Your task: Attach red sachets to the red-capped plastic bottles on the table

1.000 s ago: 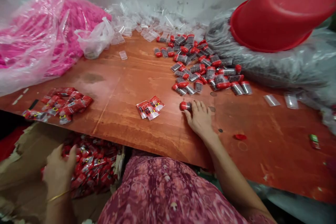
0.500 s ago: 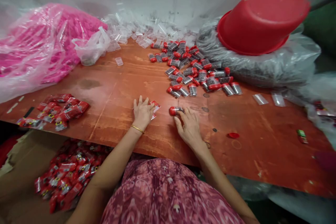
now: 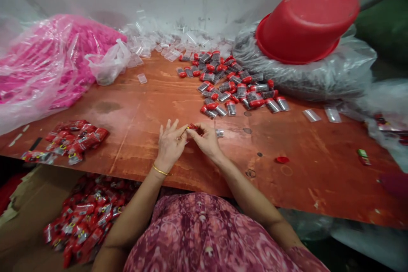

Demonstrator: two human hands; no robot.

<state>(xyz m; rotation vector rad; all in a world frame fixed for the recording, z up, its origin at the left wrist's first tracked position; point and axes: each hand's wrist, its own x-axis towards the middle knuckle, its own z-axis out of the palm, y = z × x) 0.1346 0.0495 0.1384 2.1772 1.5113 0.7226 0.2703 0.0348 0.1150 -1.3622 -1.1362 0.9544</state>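
A small red packet (image 3: 191,126) is sitting between the two hands, just above the counter (image 3: 149,106), with the fingertips of both hands meeting at it. Its left edge is facing the left hand (image 3: 171,142) and its right side is facing the right hand (image 3: 207,139), so neither hand is nearer: both are touching it. I am seeing too little of it past the fingers to tell its long axis surely, though a thin edge seems to be slanting down and left toward the left thumb. The left thumb and forefinger are pinching narrowly while the other left fingers are fanning upward, spread apart. The right thumb and forefinger are closing on the packet from the other side, the rest curling behind, partly hidden.

Just beyond the right knuckles, the end of a clear tube (image 3: 219,133) is showing on the counter; its other end is hiding behind the hand. A pale scrap (image 3: 187,142) is peeping out beneath the fingers. Farther off, a heap of red-capped tubes (image 3: 241,90) is lying ahead and to the right, and a cluster of wrapped red packs (image 3: 76,136) is resting well apart on the left. Below the counter's edge, more red packs (image 3: 86,216) are filling a carton (image 3: 28,216). A loose red cap (image 3: 282,160) is lying off to the right.
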